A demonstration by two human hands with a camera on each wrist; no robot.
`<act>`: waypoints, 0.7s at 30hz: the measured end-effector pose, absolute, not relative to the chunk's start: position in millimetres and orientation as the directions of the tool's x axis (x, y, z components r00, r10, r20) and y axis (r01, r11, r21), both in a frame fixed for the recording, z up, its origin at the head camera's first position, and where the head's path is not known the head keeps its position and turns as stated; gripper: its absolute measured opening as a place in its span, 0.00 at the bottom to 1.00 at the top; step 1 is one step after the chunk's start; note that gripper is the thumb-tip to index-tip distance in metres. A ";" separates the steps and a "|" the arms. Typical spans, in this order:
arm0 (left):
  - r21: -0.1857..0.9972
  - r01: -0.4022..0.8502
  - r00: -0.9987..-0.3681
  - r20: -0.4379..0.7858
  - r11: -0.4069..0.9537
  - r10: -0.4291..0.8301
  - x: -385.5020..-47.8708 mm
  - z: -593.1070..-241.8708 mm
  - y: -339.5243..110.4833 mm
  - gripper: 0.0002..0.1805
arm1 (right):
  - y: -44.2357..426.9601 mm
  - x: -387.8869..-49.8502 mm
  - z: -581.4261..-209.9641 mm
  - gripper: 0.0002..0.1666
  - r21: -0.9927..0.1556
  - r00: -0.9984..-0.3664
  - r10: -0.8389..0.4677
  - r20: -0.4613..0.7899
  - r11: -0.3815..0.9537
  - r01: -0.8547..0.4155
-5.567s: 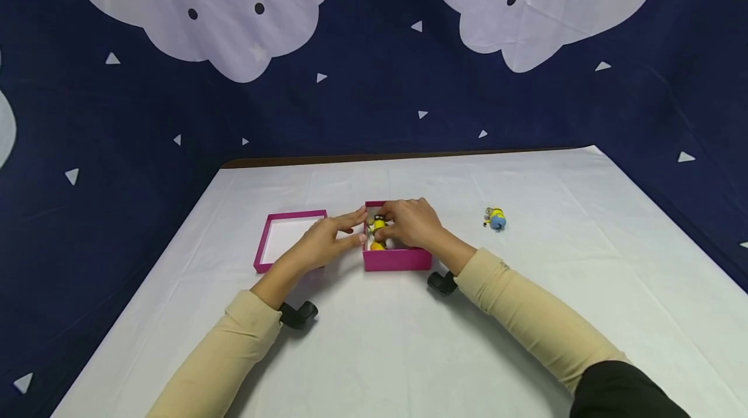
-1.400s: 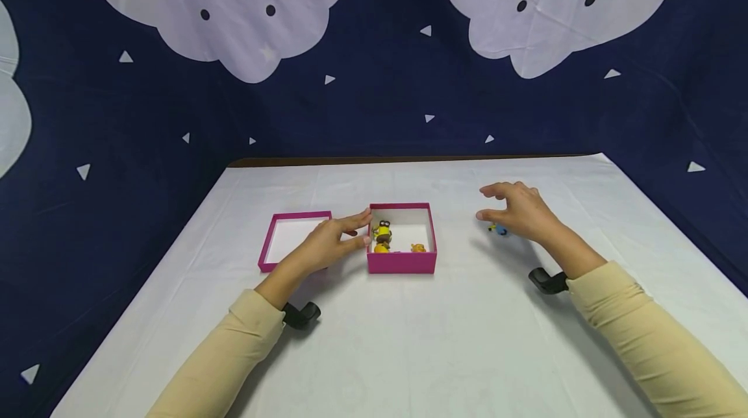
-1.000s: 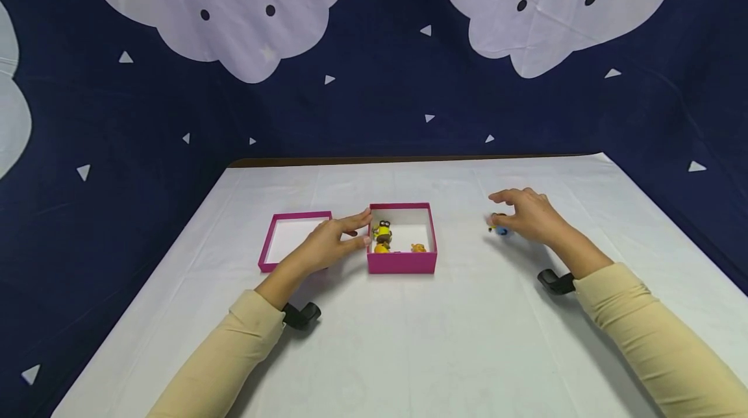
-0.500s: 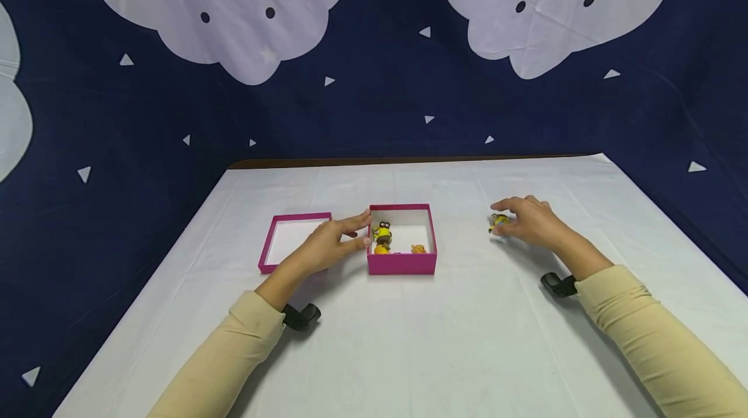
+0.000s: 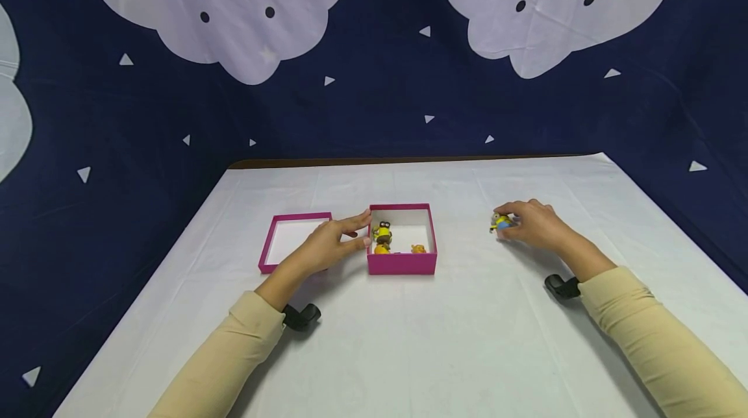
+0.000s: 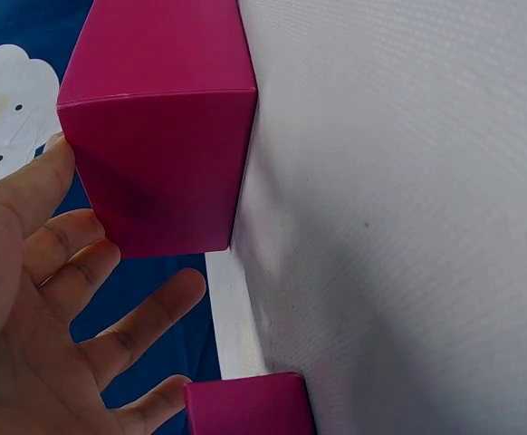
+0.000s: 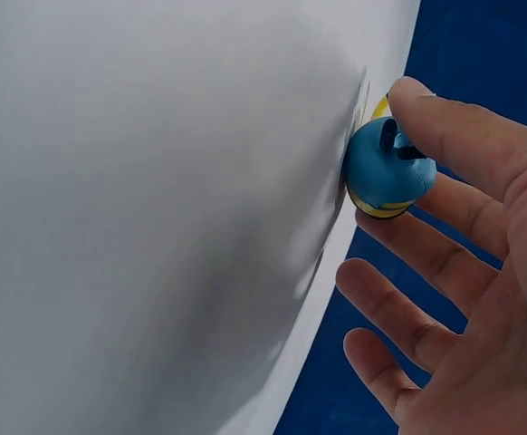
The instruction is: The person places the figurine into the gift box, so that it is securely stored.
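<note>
My left hand (image 5: 321,249) touches the left side of a magenta box (image 5: 401,265). In the left wrist view, the fingertips of that hand (image 6: 60,299) rest on the near edges of the box (image 6: 164,172), fingers spread and fairly straight. Lying on the cloth to the right is a small yellow-and-blue figure (image 5: 503,224), which my right hand (image 5: 536,228) pinches. The right wrist view shows the thumb of this hand (image 7: 472,236) on one side of the blue-bottomed figure (image 7: 386,168) and fingers on the other; the remaining fingers are spread.
Inside the box are a yellow figure with dark goggles (image 5: 382,232), another yellow piece (image 5: 382,248) and an orange-yellow one (image 5: 418,248). A magenta-rimmed lid (image 5: 300,216) lies left of the box, partly behind my left hand. White cloth (image 5: 409,340) covers the table.
My right hand has left the box, moved right to the lone figure and closed its thumb and fingers on it. The left hand stays at the box's side.
</note>
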State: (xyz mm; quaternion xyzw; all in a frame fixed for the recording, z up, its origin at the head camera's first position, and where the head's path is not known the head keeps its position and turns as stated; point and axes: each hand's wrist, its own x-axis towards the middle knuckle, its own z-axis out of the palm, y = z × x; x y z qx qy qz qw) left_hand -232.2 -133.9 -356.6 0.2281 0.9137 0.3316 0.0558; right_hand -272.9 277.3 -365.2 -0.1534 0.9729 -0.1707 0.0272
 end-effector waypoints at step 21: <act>0.633 0.366 -0.893 0.032 0.682 0.449 -231.0 -353.9 -133.3 0.33 | 293.0 -269.9 -368.1 0.33 -0.323 -0.952 -0.303 0.037 0.898 -0.298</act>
